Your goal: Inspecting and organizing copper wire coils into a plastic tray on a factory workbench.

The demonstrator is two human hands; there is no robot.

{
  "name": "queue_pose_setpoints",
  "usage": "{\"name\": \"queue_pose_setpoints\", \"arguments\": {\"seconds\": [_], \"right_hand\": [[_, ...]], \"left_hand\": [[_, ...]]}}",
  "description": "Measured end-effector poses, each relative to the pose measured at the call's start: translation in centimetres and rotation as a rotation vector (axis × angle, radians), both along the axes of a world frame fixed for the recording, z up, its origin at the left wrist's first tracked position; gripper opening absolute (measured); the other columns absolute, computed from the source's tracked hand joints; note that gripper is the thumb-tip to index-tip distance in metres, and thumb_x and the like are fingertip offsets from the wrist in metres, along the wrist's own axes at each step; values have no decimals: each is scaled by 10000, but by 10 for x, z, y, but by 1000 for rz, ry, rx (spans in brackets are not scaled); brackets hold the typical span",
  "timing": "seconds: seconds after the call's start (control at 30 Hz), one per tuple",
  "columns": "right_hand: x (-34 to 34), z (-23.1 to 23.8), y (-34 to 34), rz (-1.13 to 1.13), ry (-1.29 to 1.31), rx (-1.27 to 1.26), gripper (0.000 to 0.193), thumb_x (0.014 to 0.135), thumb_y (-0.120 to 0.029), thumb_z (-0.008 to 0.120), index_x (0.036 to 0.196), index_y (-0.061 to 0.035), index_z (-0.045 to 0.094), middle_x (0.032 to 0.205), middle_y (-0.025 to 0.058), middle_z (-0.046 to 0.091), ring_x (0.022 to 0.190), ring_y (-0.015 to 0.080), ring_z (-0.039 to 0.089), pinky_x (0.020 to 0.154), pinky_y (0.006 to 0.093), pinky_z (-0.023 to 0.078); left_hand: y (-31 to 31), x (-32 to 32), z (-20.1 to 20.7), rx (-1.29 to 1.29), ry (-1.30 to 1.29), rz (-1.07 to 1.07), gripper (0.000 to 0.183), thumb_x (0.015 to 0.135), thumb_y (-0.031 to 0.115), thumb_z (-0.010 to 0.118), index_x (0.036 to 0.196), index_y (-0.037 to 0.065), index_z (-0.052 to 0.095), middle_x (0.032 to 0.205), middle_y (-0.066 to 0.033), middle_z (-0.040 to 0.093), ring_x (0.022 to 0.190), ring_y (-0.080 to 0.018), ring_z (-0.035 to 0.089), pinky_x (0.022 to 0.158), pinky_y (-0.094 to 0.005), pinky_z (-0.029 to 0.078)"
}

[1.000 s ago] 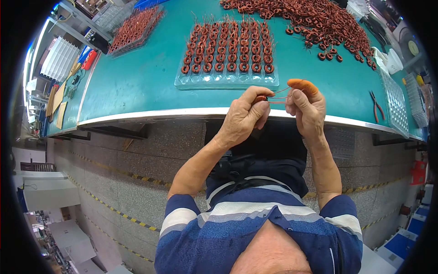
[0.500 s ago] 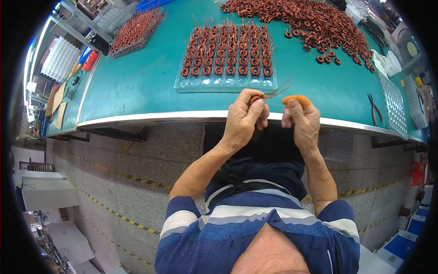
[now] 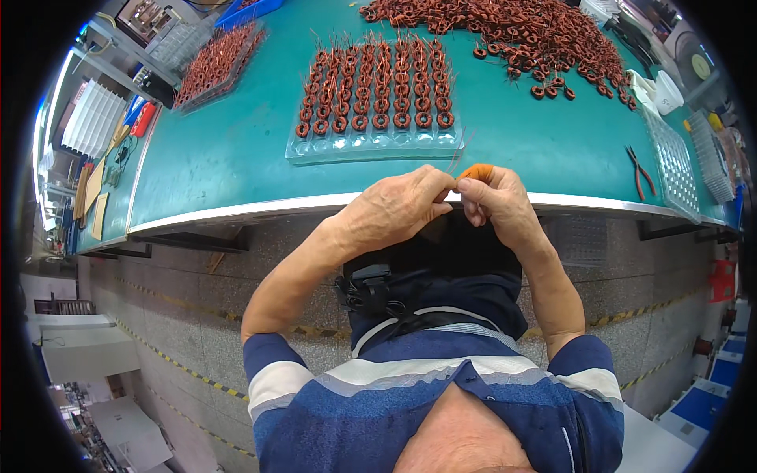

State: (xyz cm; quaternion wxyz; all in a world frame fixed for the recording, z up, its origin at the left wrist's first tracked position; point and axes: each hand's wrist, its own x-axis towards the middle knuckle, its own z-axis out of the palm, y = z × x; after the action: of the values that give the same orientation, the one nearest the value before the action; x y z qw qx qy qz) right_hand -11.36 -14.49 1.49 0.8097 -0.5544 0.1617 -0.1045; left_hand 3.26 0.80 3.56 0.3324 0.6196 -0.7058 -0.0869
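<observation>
Held at the hands, above the near edge of the green bench [image 3: 221, 173]: a copper-wound coil [image 3: 458, 150], showing only as thin leads slanting up toward one o'clock, with the ring hidden behind fingers. With the left hand [image 3: 406, 201], back turned upward, keeping thumb and forefinger pinched together at the foot of the leads. With the right hand [image 3: 497, 197], resting thumb and forefinger right up at the left fingertips and wearing an orange cover [image 3: 478, 171] on the forefinger; not possible to tell whether pinching a lead or merely touching. Curling the other right fingers loosely below.

Taking the hands as the middle of the dial: at eleven o'clock, near by on the bench, a clear tray [image 3: 374, 150] of coils standing in rows, bristling with upright wires. At one o'clock, well apart across the bench, a loose heap of coils [image 3: 552, 51], spilling a few strays along the near side. At ten o'clock, farther off, a second filled tray [image 3: 236, 79]. Between ten and eleven, beyond that, a blue bin [image 3: 251, 11]. At three o'clock, red-handled pliers [image 3: 641, 175], lying just beside a clear pocketed tray [image 3: 672, 169]. At two o'clock, a white cup [image 3: 668, 94].
</observation>
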Motion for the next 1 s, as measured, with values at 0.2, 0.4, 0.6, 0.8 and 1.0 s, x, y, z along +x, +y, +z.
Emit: {"name": "queue_pose_setpoints", "arguments": {"seconds": [0.2, 0.4, 0.6, 0.8, 1.0], "right_hand": [[3, 12, 36, -449, -69, -813, 168, 867, -126, 664, 838, 39, 645, 645, 87, 646, 586, 119, 610, 545, 276, 478], [2, 16, 25, -340, -90, -381, 193, 888, -166, 671, 819, 13, 652, 618, -12, 580, 498, 34, 477, 442, 202, 359], [7, 11, 21, -243, -20, -408, 232, 879, -188, 695, 910, 36, 642, 683, 15, 604, 536, 53, 519, 470, 209, 413], [13, 3, 27, -119, -351, 7, 336, 891, -160, 684, 1148, 29, 579, 976, 87, 640, 700, 106, 602, 639, 249, 529], [16, -6, 22, -334, -167, -377, 362, 956, -325, 582, 879, 10, 699, 685, 32, 633, 638, 89, 546, 627, 227, 445]], "left_hand": [[-5, -15, -19, -62, 224, 210, 336, 862, 110, 687, 1110, 19, 480, 786, -89, 577, 685, -220, 618, 607, -335, 511], [-8, -28, -30, -144, 1033, 21, 296, 963, 221, 569, 1117, 12, 425, 797, -70, 561, 695, -156, 604, 589, -279, 503], [-2, -37, -40, -262, 1348, -58, 292, 1012, 218, 463, 1211, 24, 374, 842, -102, 546, 673, -153, 573, 584, -257, 490], [-2, -33, -37, -188, 1303, 40, 367, 1015, 240, 463, 1299, 19, 392, 807, -58, 546, 648, -114, 535, 570, -233, 452], [-1, -36, -30, -112, 887, 320, 194, 976, 136, 522, 1059, -26, 589, 631, -5, 534, 556, -77, 496, 507, -237, 407]]}}
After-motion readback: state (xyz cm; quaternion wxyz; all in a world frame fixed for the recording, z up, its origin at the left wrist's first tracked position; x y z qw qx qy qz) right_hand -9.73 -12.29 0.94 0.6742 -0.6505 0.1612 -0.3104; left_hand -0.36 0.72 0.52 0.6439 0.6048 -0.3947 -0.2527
